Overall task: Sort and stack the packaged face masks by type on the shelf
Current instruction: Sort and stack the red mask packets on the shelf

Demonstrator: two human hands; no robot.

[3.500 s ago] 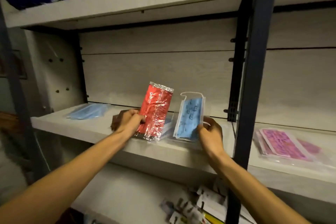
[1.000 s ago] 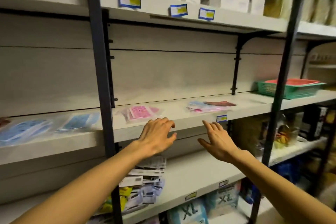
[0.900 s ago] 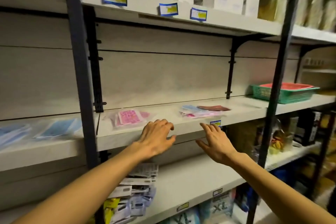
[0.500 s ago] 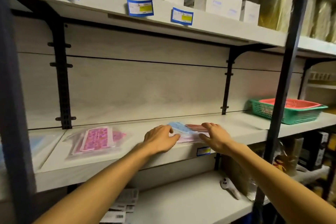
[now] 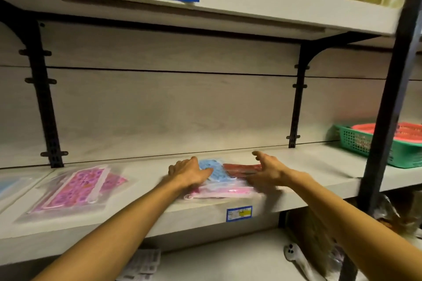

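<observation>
Two bare arms reach onto a pale shelf (image 5: 308, 166), the left hand (image 5: 188, 173) resting flat with fingers spread on a small mixed pile of packaged masks (image 5: 225, 183), blue, red and pink, the right hand (image 5: 267, 170) open and cupped at the pile's right edge, while a separate pink pack (image 5: 77, 189) lies further left.

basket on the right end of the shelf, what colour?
Green mesh basket, with a red one nested inside; the head view shows it.

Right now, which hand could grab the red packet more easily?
The right hand, probably. Its open fingers sit right beside the flat red foil packet, while the left hand rests over the blue mask packet.
</observation>
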